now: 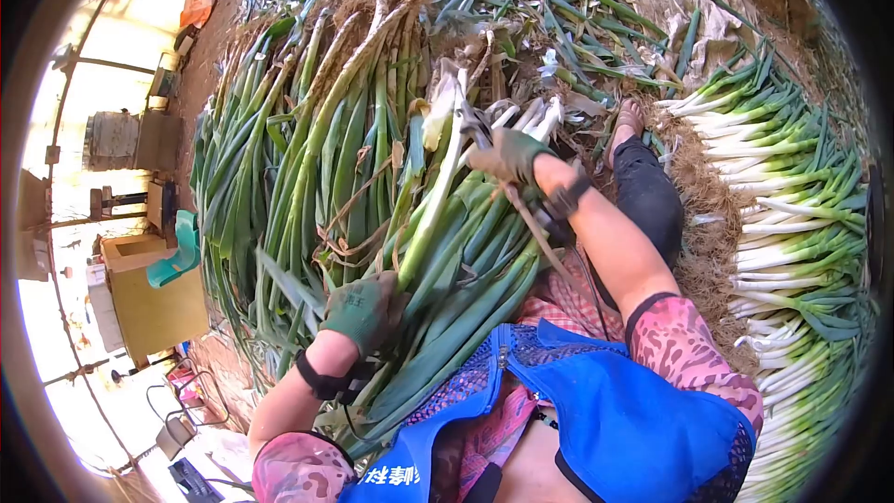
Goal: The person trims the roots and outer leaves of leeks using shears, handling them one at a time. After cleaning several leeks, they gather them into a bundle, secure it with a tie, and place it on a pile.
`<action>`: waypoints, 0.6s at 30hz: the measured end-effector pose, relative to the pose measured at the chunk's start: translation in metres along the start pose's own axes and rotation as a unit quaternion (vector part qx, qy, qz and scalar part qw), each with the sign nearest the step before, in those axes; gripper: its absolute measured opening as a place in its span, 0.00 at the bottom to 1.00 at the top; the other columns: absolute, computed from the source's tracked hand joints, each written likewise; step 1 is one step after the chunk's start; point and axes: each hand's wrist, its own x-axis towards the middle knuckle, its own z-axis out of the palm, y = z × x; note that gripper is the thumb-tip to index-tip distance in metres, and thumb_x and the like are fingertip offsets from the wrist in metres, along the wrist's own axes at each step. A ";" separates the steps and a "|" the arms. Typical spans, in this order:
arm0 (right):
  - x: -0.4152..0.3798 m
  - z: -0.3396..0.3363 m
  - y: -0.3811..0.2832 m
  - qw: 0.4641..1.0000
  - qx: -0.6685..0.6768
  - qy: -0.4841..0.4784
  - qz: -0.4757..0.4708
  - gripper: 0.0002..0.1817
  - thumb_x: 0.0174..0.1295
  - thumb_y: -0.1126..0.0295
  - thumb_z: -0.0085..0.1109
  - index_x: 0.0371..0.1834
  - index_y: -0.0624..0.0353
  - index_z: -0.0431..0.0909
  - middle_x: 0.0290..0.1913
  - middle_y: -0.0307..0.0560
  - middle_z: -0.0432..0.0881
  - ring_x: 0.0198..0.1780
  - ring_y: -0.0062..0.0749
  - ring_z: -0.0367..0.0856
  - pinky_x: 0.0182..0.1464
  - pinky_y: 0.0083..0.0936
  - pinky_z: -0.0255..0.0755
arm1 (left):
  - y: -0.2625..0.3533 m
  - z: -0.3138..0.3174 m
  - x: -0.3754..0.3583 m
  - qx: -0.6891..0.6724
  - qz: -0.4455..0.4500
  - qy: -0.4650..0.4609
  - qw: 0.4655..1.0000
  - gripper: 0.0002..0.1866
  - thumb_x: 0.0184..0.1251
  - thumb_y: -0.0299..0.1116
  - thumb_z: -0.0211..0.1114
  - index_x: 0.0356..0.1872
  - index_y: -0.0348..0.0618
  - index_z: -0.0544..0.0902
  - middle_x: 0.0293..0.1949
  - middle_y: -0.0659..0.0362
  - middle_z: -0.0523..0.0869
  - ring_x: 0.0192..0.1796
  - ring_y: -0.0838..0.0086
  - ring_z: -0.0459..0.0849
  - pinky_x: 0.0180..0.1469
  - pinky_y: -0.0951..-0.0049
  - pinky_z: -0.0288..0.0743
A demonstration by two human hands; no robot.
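Note:
My left hand (pixel 363 312), in a green work glove, is closed around the green part of a large spring onion (pixel 430 219). That stalk slants up and away, its pale end close to my right hand (pixel 507 154). The right hand, also gloved, grips a grey metal tool (pixel 476 126) that looks like an air blow gun. A thin hose (pixel 545 242) runs from beneath that hand towards my lap. Loose skin (pixel 438 116) hangs by the stalk's white end. More spring onions (pixel 466 289) lie across my lap under both hands.
A heap of untrimmed spring onions (pixel 317 130) with earthy roots lies ahead and left. At right stretches a row of white-stemmed spring onions (pixel 782 233). Leaf scraps (pixel 596 23) and a beige sack (pixel 684 0) are at the back. A teal plastic piece (pixel 177 251) is left.

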 end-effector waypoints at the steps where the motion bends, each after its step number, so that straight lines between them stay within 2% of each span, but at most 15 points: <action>1: -0.019 0.000 -0.001 0.998 0.036 -0.033 0.030 0.24 0.57 0.54 0.58 0.27 0.72 0.81 0.20 0.55 0.82 0.20 0.41 0.84 0.30 0.34 0.79 | -0.005 0.002 -0.002 -0.004 0.012 0.004 1.000 0.18 0.72 0.48 0.54 0.42 0.42 0.77 0.38 0.46 0.85 0.41 0.46 0.85 0.43 0.48 0.78; 2: -0.034 0.002 0.002 0.993 0.072 -0.065 0.062 0.25 0.57 0.53 0.59 0.29 0.73 0.81 0.22 0.55 0.83 0.21 0.41 0.84 0.30 0.34 0.79 | -0.011 0.005 -0.003 -0.008 0.024 0.007 1.000 0.18 0.72 0.48 0.54 0.42 0.42 0.77 0.38 0.46 0.85 0.41 0.47 0.85 0.43 0.47 0.78; 3: -0.032 0.014 0.017 1.000 -0.024 -0.007 0.000 0.30 0.52 0.46 0.61 0.27 0.72 0.82 0.20 0.58 0.83 0.30 0.50 0.87 0.35 0.36 0.79 | -0.023 0.012 0.002 -0.002 0.038 0.009 0.999 0.21 0.70 0.53 0.56 0.45 0.44 0.78 0.38 0.44 0.85 0.42 0.48 0.85 0.45 0.50 0.78; 4: -0.028 0.026 0.037 0.997 -0.056 -0.045 0.009 0.31 0.51 0.45 0.62 0.39 0.70 0.82 0.30 0.61 0.85 0.38 0.53 0.87 0.45 0.35 0.79 | -0.028 0.005 0.008 -0.006 0.035 -0.023 0.999 0.23 0.69 0.55 0.57 0.47 0.43 0.78 0.39 0.44 0.85 0.42 0.48 0.85 0.45 0.51 0.78; 6: -0.049 0.047 0.050 0.996 -0.074 0.049 -0.028 0.35 0.52 0.45 0.62 0.52 0.66 0.78 0.40 0.65 0.85 0.48 0.51 0.85 0.53 0.36 0.76 | -0.032 -0.017 0.031 -0.008 0.032 -0.094 0.995 0.28 0.67 0.59 0.59 0.50 0.43 0.78 0.40 0.44 0.86 0.43 0.49 0.86 0.46 0.53 0.78; 7: -0.064 0.043 0.041 0.999 -0.051 0.017 -0.007 0.39 0.52 0.43 0.61 0.57 0.66 0.74 0.48 0.67 0.83 0.53 0.52 0.83 0.56 0.37 0.72 | -0.035 -0.015 0.050 -0.092 0.023 -0.040 0.995 0.30 0.67 0.61 0.59 0.52 0.43 0.78 0.41 0.43 0.86 0.44 0.49 0.86 0.47 0.54 0.78; 8: -0.069 0.045 0.040 0.999 -0.042 0.019 -0.006 0.38 0.52 0.43 0.61 0.56 0.66 0.74 0.47 0.67 0.83 0.52 0.52 0.83 0.56 0.37 0.73 | -0.041 -0.007 0.075 -0.174 0.013 0.015 0.985 0.32 0.66 0.62 0.60 0.54 0.43 0.78 0.42 0.43 0.86 0.45 0.49 0.86 0.48 0.55 0.78; 10: -0.076 0.045 0.040 0.999 -0.022 0.029 -0.004 0.37 0.53 0.43 0.61 0.53 0.66 0.75 0.46 0.67 0.83 0.51 0.53 0.83 0.55 0.37 0.73 | -0.032 0.004 0.130 -0.310 0.021 -0.008 0.951 0.28 0.67 0.58 0.60 0.54 0.42 0.79 0.44 0.42 0.86 0.48 0.49 0.85 0.50 0.55 0.77; 11: -0.086 0.040 0.033 0.999 0.009 0.049 -0.005 0.41 0.52 0.43 0.61 0.54 0.75 0.73 0.49 0.73 0.81 0.54 0.60 0.82 0.58 0.40 0.73 | -0.018 0.004 0.152 -0.281 0.022 0.033 0.959 0.27 0.67 0.55 0.60 0.54 0.42 0.79 0.45 0.42 0.86 0.49 0.49 0.85 0.51 0.55 0.77; 12: -0.090 0.038 0.036 0.997 0.018 0.073 -0.004 0.39 0.53 0.43 0.61 0.53 0.72 0.74 0.47 0.71 0.82 0.53 0.58 0.82 0.57 0.39 0.73 | -0.002 0.006 0.167 -0.252 0.022 0.075 0.964 0.25 0.67 0.53 0.60 0.53 0.42 0.79 0.46 0.43 0.86 0.49 0.49 0.85 0.52 0.55 0.77; 14: -0.097 0.032 0.041 0.992 0.037 0.120 -0.004 0.35 0.53 0.43 0.62 0.50 0.67 0.75 0.44 0.65 0.83 0.50 0.54 0.83 0.54 0.39 0.72 | 0.034 0.004 0.173 -0.151 0.102 0.105 0.978 0.20 0.67 0.43 0.61 0.53 0.42 0.79 0.47 0.44 0.86 0.49 0.50 0.85 0.52 0.57 0.77; 15: -0.104 0.027 0.042 0.988 0.053 0.144 -0.017 0.34 0.54 0.44 0.63 0.49 0.66 0.75 0.42 0.62 0.83 0.47 0.52 0.83 0.53 0.39 0.72 | 0.050 -0.001 0.164 -0.080 0.128 0.089 0.984 0.19 0.67 0.42 0.60 0.53 0.44 0.80 0.49 0.44 0.85 0.53 0.49 0.83 0.53 0.56 0.76; 16: -0.106 0.024 0.044 0.990 0.047 0.128 -0.027 0.33 0.54 0.44 0.63 0.49 0.66 0.75 0.42 0.61 0.83 0.47 0.50 0.83 0.52 0.39 0.72 | 0.056 0.001 0.168 -0.032 0.125 0.046 0.991 0.18 0.69 0.42 0.57 0.53 0.45 0.81 0.50 0.43 0.84 0.54 0.50 0.82 0.55 0.57 0.76; 18: -0.106 0.017 0.049 0.994 0.036 0.096 -0.047 0.32 0.55 0.45 0.64 0.48 0.65 0.75 0.40 0.59 0.83 0.45 0.47 0.83 0.51 0.38 0.73 | 0.049 0.009 0.168 -0.061 0.111 0.087 0.988 0.19 0.70 0.43 0.56 0.54 0.46 0.81 0.48 0.43 0.85 0.53 0.50 0.83 0.55 0.56 0.76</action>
